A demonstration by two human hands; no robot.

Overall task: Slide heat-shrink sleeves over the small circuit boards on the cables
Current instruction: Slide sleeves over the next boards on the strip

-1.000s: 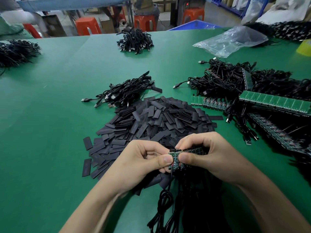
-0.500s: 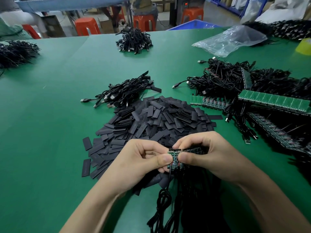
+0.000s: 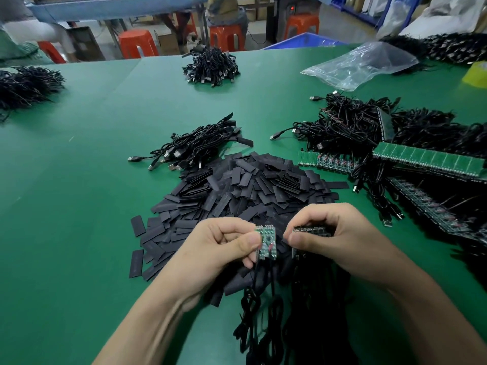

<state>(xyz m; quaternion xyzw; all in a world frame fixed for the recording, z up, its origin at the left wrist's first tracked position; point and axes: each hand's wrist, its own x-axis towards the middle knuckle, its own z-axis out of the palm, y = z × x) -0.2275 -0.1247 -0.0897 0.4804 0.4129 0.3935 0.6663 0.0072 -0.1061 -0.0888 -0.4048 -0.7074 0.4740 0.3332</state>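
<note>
A person's left hand [image 3: 224, 246] pinches a small green circuit board [image 3: 267, 242] between the thumb and curled fingers. The board is held upright, its green face and components uncovered, above the near edge of a heap of flat black heat-shrink sleeves [image 3: 237, 191] on a green-covered work table [image 3: 79, 193]. Just beside it, across a narrow gap, the right hand [image 3: 340, 241] grips a dark strip of what appears to be several more small boards [image 3: 312, 229], with the thumb pressed against its front end. Blur and shadow make the count unclear. Thin black cables [image 3: 253, 301] hang from the boards in both hands and trail toward the person over the sleeves and the table.

Beyond the heap lies a loose bundle of black USB cables [image 3: 195, 147], with its plugs pointing left. To the right, long green panels of joined circuit boards [image 3: 427, 159] rest on a larger tangle of black cables [image 3: 350, 127]. A crumpled clear plastic bag [image 3: 361, 64] sits at the far right of the table, and a compact cable bundle [image 3: 210, 65] lies near the far edge. A further black pile [image 3: 26, 83] lies at the far left. Orange plastic stools [image 3: 137, 44] stand on the floor past the table.
</note>
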